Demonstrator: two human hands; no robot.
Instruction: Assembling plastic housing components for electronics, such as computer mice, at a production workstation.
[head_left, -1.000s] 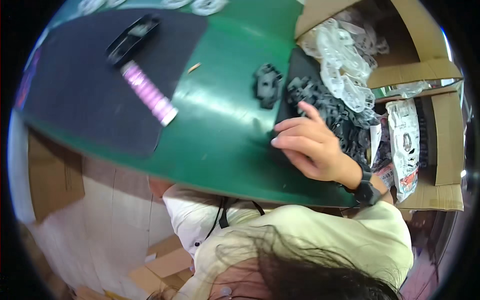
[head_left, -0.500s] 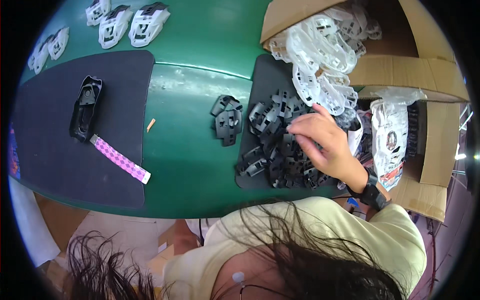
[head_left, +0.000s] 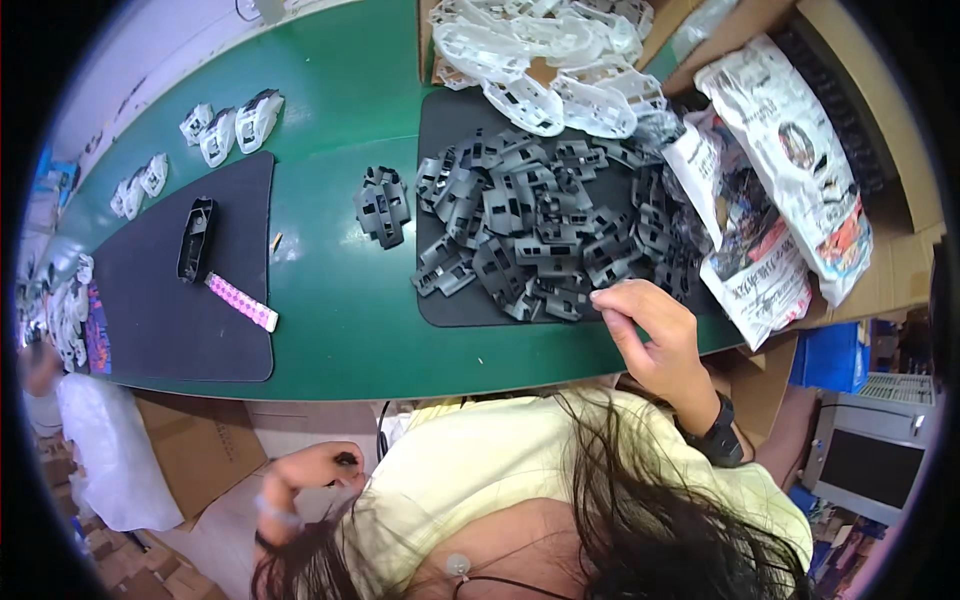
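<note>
My right hand (head_left: pixel 655 335) is closed, thumb and fingers drawn together, over the near edge of a heap of black plastic shell parts (head_left: pixel 535 215). Whether anything sits between those fingertips I cannot make out. Low at the left, below the table edge, my left hand (head_left: pixel 315 466) is curled around a small black piece (head_left: pixel 347 460), mostly covered by the fingers. A few black parts (head_left: pixel 382 207) lie apart on the green table, left of the heap. White translucent plastic frames (head_left: pixel 540 50) are piled at the heap's far side.
On the left dark mat (head_left: pixel 150 310) are a black hollow housing (head_left: pixel 197 240) and a pink checked strip (head_left: pixel 240 302). White-and-black shells (head_left: pixel 257 120) stand farther back on the green table (head_left: pixel 330 340). White printed bags (head_left: pixel 800 150) and cardboard boxes (head_left: pixel 890 265) crowd the right.
My right hand has drawn back from the white frames to the near edge of the black heap, its fingers closing. My left hand has come into view; the whole view has shifted.
</note>
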